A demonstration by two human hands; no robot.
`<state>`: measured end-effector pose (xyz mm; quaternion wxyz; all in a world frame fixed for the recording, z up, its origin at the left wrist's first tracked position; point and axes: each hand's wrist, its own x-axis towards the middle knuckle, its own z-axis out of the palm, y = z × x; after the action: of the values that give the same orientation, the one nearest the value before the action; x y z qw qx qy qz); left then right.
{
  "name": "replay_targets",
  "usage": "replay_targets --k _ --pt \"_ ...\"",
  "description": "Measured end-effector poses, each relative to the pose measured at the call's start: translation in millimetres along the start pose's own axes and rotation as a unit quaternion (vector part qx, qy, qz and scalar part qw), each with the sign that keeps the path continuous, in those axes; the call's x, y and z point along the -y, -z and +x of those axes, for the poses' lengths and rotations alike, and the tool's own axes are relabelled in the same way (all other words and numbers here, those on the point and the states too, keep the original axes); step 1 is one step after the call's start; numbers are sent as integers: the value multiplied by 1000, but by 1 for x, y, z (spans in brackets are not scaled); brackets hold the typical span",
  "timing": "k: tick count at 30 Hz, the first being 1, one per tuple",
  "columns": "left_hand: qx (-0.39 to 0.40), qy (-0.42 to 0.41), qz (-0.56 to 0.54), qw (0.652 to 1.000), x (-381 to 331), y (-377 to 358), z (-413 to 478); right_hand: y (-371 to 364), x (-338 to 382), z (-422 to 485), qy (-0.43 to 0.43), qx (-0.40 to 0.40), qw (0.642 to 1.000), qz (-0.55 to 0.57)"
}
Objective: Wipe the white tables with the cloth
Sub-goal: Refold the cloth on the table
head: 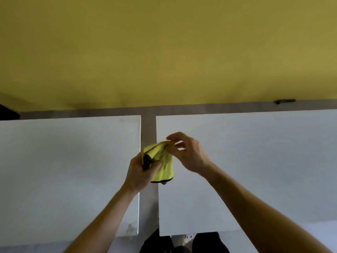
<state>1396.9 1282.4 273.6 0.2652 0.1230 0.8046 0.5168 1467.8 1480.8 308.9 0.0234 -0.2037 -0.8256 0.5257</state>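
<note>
A yellow-green cloth [163, 164] with a dark edge hangs in the air above the gap between two white tables. My left hand [140, 171] grips its lower left part, where a dark bit of the cloth shows. My right hand [187, 152] pinches the cloth's top edge with thumb and fingers. The left white table [63, 170] and the right white table [255, 161] lie flat below, side by side.
A grey strip of floor [148, 128] runs between the tables and along their far edges. A yellow wall [164, 52] rises behind. A small dark fitting [284, 101] sits at the wall's base on the right. Dark legs [206, 243] show at the bottom.
</note>
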Motion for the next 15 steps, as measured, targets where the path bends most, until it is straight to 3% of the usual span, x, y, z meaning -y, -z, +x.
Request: replay_targets --k 3,6,10,13,15 --pt "-16 65 34 997 15 3 19 -13 -26 20 16 -18 997 -75" --pt "-26 81 153 985 29 -1 39 -12 -62 41 -5 11 981 -192" --pt "-26 101 272 957 42 -36 61 -13 -111 86 16 -24 962 -272" --pt "51 146 255 954 68 -64 71 -21 -154 119 102 -5 932 -348" --pt "61 169 190 965 85 -67 68 -28 -180 125 170 28 916 -362"
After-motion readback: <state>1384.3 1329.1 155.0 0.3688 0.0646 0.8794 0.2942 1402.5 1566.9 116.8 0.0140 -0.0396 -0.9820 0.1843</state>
